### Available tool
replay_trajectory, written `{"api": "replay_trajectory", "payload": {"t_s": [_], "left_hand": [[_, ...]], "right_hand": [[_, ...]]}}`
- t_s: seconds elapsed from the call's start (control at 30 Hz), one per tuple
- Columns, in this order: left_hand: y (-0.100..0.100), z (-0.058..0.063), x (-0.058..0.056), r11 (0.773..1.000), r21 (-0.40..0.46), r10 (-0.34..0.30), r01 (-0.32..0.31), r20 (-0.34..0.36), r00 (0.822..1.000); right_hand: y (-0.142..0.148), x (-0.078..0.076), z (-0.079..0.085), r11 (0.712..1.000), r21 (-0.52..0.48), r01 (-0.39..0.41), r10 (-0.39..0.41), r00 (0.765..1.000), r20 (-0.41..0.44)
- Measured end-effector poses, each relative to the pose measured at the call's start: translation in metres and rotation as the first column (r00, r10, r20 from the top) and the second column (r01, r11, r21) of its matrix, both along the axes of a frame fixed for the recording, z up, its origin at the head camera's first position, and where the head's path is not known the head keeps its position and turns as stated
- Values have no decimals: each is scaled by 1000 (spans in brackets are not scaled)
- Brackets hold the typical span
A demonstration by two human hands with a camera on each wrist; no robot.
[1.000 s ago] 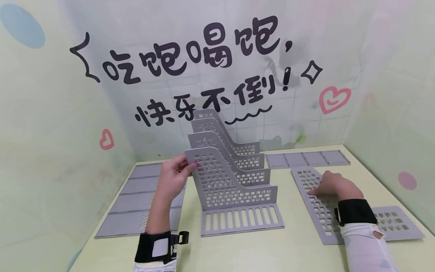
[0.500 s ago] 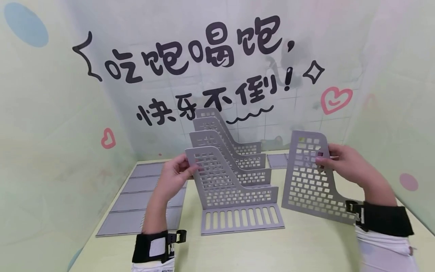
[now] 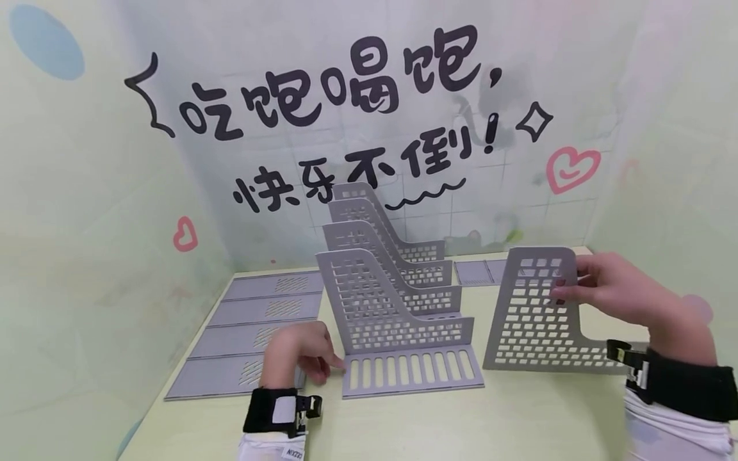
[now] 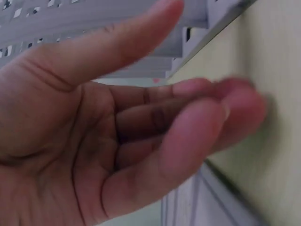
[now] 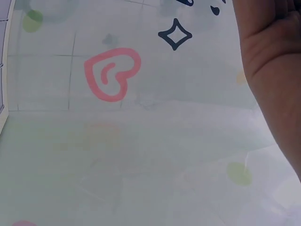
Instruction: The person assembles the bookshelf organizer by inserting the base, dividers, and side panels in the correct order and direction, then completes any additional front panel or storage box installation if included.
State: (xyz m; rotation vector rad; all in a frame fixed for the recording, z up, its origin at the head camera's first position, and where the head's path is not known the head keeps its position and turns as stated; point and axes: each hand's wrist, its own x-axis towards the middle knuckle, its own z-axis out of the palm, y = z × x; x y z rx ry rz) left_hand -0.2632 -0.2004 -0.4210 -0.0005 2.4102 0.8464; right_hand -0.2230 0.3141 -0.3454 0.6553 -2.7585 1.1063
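A grey file rack (image 3: pixel 383 328) stands mid-table, with several perforated dividers upright on its base and a front section of long slots (image 3: pixel 412 392). My left hand (image 3: pixel 302 351) is low at the front left corner of that base, thumb tip right at its edge. Its fingers bend loosely with nothing between them in the left wrist view. To the right of the rack, my right hand (image 3: pixel 617 288) pinches a loose grey divider panel (image 3: pixel 533 349) by the tall part's right edge, thumb on the near face. The panel is upright, its lower right end behind my wrist strap.
A flat grey panel (image 3: pixel 219 342) marked into sections lies on the table left of the rack. Another flat grey panel (image 3: pixel 474 272) lies at the back right, partly hidden by the held divider. A printed wall sheet (image 3: pixel 277 237) closes off the back.
My right hand has picked the divider panel up from the right side of the table and stood it upright. My left hand has let go of the front divider and dropped to the base corner.
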Motion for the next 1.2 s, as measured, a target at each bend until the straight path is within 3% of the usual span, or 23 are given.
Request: {"api": "replay_trajectory", "payload": {"t_s": [0.1,0.23,0.37,0.5,0.57,0.67,0.77,1.07,1.2], "left_hand": [[6,-7,-2,999,32,-17,15,54,998],[11,-12,-3,998,66,11,-16,79,997],[13,-16,-4,996,86,27,-33,76,997],[15,-17,-5,994,109,21,-28,63,998],[16,-18,-6,993,112,22,-29,57,998],[17,-18,-6,994,108,27,-32,52,998],[18,-19,-7,993,113,27,-33,55,998],[17,-21,-9,992,118,38,-44,57,998],[17,-22,-10,993,110,38,-45,64,997]], "right_hand": [[-1,3,1,997,-21,-72,72,997,0],[-7,4,2,991,-18,-131,131,991,1],[-14,4,3,993,8,-122,121,992,15],[-15,5,4,995,28,-91,87,991,105],[-15,4,5,996,41,-83,72,974,217],[-16,1,4,995,52,-86,61,926,373],[-18,-2,3,994,69,-82,43,895,443],[-25,-1,8,983,158,-94,28,926,377],[-28,1,9,980,167,-110,39,924,380]]}}
